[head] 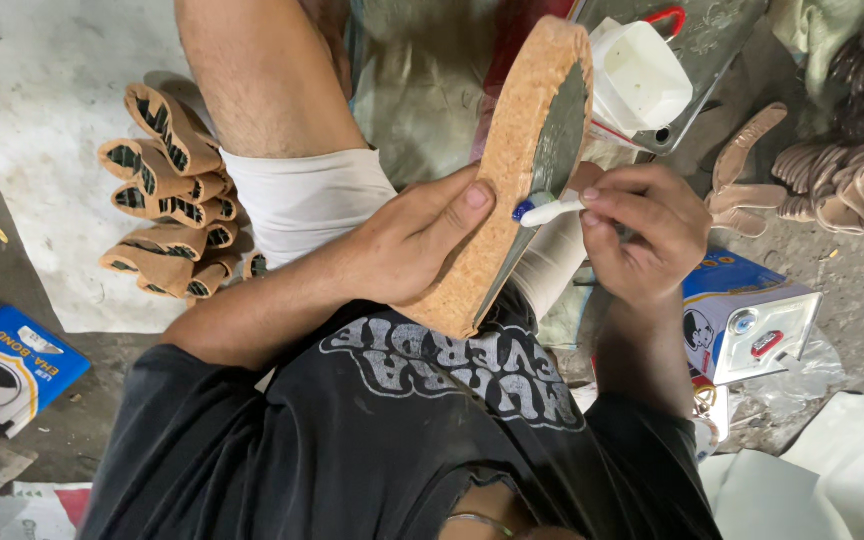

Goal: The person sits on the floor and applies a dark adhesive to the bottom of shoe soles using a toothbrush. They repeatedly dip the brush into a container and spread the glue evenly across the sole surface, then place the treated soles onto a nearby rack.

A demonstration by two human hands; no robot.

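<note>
My left hand [422, 240] grips a cork-coloured wedge shoe sole [517, 130] from its side, thumb pressed on the cork edge, holding it tilted on edge over my lap. The sole's dark grey top face [560, 125] turns toward my right hand. My right hand [647, 230] pinches a small white brush with a blue tip [544, 210], and the tip touches the grey face near the sole's rim. My bare knee and white shorts lie under the left forearm.
A stack of several tan shoe uppers [167, 190] lies on the floor at left. A white tub [637, 80] sits in a metal tin behind the sole. A blue-and-white adhesive tin [752, 315] stands at right, brown uppers [852, 170] beyond it.
</note>
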